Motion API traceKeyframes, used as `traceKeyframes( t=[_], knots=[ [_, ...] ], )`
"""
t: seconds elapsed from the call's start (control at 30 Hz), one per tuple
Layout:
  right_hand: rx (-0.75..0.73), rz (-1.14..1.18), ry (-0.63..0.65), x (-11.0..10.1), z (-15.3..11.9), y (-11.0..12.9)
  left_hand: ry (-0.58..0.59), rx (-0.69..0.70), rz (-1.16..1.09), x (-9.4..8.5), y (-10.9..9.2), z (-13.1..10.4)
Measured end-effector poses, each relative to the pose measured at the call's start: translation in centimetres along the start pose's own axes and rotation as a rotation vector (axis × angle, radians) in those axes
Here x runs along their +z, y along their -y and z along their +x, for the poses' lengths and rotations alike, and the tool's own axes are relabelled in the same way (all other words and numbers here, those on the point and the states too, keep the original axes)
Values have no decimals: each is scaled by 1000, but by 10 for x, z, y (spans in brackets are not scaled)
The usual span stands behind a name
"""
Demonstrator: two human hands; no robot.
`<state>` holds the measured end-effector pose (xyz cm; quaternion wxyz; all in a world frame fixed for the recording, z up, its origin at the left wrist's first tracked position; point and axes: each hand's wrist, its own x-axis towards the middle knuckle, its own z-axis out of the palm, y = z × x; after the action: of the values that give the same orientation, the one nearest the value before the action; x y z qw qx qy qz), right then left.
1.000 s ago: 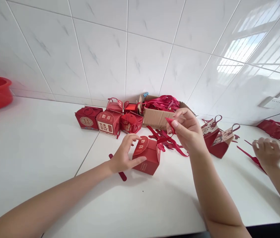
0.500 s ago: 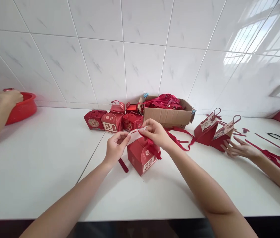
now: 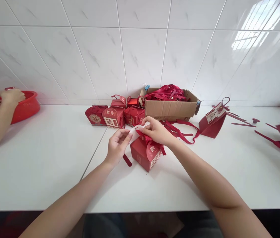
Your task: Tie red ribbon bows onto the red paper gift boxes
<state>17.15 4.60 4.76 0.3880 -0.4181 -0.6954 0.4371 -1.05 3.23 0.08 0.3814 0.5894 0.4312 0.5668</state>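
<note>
A red box [image 3: 143,153] with gold print stands on the white table in front of me, turned at an angle. Above its top, my left hand [image 3: 118,145] pinches the left end of a white paper-like flap [image 3: 134,133]. My right hand [image 3: 156,131] is closed on the flap's other end, and a red ribbon [image 3: 158,145] hangs below its fingers over the box top. A dark red strip [image 3: 127,160] lies on the table left of the box.
Behind stand several finished-looking red boxes [image 3: 114,117] and a cardboard box [image 3: 171,109] of red ribbons. Loose ribbon [image 3: 191,141] and a red triangular box [image 3: 212,124] are at right. Another person's hand [image 3: 13,96] is at a red basin [image 3: 29,107].
The view has shifted slightly. At the right, the other person's hand has left the triangular boxes, and only one of the two remains there. My hands keep nearly the same hold.
</note>
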Motion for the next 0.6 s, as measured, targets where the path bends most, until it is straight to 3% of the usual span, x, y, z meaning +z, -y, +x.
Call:
traceKeyframes(
  t=[0.43,0.6],
  knots=[
    [-66,21,-44,6,4,-8,128,-18,-101,-1,-4,-3],
    [-37,30,-22,4,1,-2,326,-263,-257,2,-5,15]
  ],
)
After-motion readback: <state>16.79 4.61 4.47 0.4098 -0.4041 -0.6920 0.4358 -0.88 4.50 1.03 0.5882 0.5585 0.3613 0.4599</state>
